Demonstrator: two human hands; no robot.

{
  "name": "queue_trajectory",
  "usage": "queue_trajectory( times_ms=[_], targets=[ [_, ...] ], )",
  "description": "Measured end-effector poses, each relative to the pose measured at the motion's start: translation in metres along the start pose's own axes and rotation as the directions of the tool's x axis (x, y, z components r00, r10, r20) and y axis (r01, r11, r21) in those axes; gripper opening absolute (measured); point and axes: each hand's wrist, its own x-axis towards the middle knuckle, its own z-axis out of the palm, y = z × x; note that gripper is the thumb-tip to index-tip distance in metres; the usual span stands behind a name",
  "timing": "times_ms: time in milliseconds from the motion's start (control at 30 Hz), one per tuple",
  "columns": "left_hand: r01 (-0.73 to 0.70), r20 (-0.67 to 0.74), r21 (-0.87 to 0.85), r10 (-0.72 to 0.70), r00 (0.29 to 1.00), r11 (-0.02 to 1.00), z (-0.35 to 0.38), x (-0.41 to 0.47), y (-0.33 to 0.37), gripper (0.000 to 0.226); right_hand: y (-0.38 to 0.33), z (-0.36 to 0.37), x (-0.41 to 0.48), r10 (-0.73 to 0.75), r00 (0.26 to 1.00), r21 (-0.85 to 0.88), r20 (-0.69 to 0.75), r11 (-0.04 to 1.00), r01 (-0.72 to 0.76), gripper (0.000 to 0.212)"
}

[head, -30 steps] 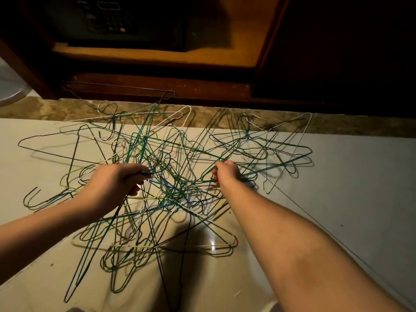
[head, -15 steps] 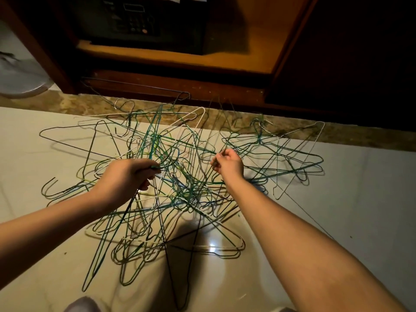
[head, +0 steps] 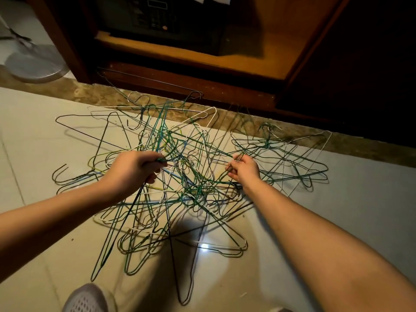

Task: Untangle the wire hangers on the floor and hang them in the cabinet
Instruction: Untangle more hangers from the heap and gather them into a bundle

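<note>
A tangled heap of wire hangers (head: 191, 181), green, white and dark, sprawls over the pale tiled floor in front of a wooden cabinet (head: 202, 57). My left hand (head: 132, 170) grips green wires on the heap's left side, fingers curled round them. My right hand (head: 244, 168) pinches thin wires on the right side of the heap's middle. One dark hanger (head: 153, 84) leans against the cabinet's base board. A separate cluster of green hangers (head: 281, 158) lies to the right of my right hand.
A dark safe with a keypad (head: 157, 19) stands on the cabinet's bottom shelf. The round base of a fan (head: 33, 64) sits at the far left. My grey shoe (head: 90, 298) shows at the bottom edge. A brown stone strip (head: 360, 149) runs along the cabinet.
The view has tilted down and drawn closer. Both hands keep their hold on the wires; the right hand has lifted slightly and the heap has shifted a little.
</note>
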Motion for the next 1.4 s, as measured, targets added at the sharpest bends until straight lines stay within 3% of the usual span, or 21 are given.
queue_trajectory(
  times_ms=[133, 300, 500, 900, 1167, 1333, 1400],
  targets=[
    [0.019, 0.0, -0.048, -0.019, 1.0, 0.999, -0.003, -0.003, -0.002, 0.019, 0.002, -0.001, -0.008, -0.002, 1.0, 0.032, 0.011, 0.999, 0.002, 0.011],
    [0.018, -0.002, -0.104, -0.018, 1.0, 0.994, -0.002, -0.004, 0.002, 0.019, -0.007, 0.003, -0.011, -0.06, 0.997, -0.047, 0.052, 0.997, 0.063, 0.011],
    [0.033, 0.021, -0.176, -0.03, 0.999, 0.984, -0.002, -0.005, 0.005, 0.026, -0.008, 0.005, -0.018, -0.12, 0.993, -0.053, -0.023, 0.992, 0.119, 0.008],
    [0.033, 0.04, -0.17, -0.027, 0.999, 0.985, -0.002, -0.006, -0.003, 0.02, -0.015, 0.016, -0.011, -0.133, 0.982, -0.166, 0.136, 0.974, 0.155, 0.023],
    [0.047, 0.037, -0.151, -0.042, 0.998, 0.987, -0.002, -0.004, -0.008, 0.018, -0.023, 0.034, -0.004, -0.166, 0.963, -0.298, 0.212, 0.927, 0.226, 0.017],
    [0.058, 0.037, -0.169, -0.052, 0.998, 0.984, -0.004, -0.005, -0.009, 0.02, -0.03, 0.042, -0.011, -0.086, 0.978, -0.1, 0.188, 0.989, 0.107, 0.024],
    [0.051, 0.033, -0.171, -0.046, 0.998, 0.984, -0.004, -0.006, -0.008, 0.02, -0.024, 0.038, -0.011, -0.067, 0.994, 0.022, 0.085, 0.998, 0.065, 0.021]
  ],
)
